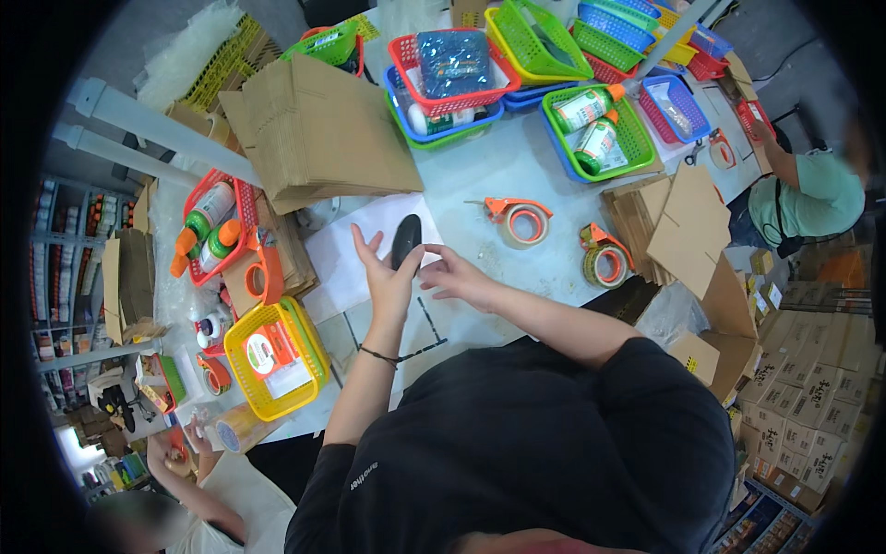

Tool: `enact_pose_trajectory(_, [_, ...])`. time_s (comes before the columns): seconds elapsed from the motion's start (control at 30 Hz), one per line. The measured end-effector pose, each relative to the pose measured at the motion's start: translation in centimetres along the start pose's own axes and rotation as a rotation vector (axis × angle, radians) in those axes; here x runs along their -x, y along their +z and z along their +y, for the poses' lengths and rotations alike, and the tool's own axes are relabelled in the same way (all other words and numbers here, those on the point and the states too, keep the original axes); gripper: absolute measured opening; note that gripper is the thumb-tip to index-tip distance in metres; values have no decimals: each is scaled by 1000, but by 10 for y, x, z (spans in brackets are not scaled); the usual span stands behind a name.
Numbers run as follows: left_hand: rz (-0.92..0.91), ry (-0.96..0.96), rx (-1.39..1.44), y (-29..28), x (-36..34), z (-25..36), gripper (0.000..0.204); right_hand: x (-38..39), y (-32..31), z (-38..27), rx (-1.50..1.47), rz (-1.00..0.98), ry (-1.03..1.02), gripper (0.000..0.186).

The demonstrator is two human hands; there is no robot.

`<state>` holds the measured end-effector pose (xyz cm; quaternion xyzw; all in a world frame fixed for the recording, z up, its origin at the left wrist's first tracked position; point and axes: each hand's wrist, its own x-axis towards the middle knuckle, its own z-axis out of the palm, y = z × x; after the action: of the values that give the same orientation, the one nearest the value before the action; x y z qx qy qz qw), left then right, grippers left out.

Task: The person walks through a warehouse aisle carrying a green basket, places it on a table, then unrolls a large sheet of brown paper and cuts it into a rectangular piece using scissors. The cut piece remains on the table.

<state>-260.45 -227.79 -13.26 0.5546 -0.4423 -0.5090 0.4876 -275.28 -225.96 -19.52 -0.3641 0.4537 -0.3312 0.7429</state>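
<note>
I see my left hand (388, 284) open, fingers and thumb spread, and my right hand (466, 282) half-curled with its fingertips at the left thumb and nothing visible in its grasp; can't tell if either hand grips the black oval thing (406, 240), which sits just beyond the left thumb, over the white paper's (343, 277) right edge. Two tape dispensers (519, 222) are right of the hands on the table (461, 189), a cardboard stack (328, 129) far left, a yellow basket (284, 406) near left.
</note>
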Motion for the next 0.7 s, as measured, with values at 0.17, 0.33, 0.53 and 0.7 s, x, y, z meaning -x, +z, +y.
enact_pose_trajectory(0.17, [81, -204, 75, 48, 0, -11, 108, 48, -3, -44, 871, 298, -473, 105])
enact_pose_trajectory(0.33, [45, -550, 562, 66, 11, -30, 84, 67, -12, -54, 1463, 413, -723, 96])
enact_pose_trajectory(0.53, [-52, -691, 767, 51, 35, -51, 38, 56, -10, -48, 1574, 131, -745, 83])
enact_pose_trajectory(0.7, [218, -649, 719, 18, 35, -79, 74, 43, -6, -28, 1559, -57, -853, 78])
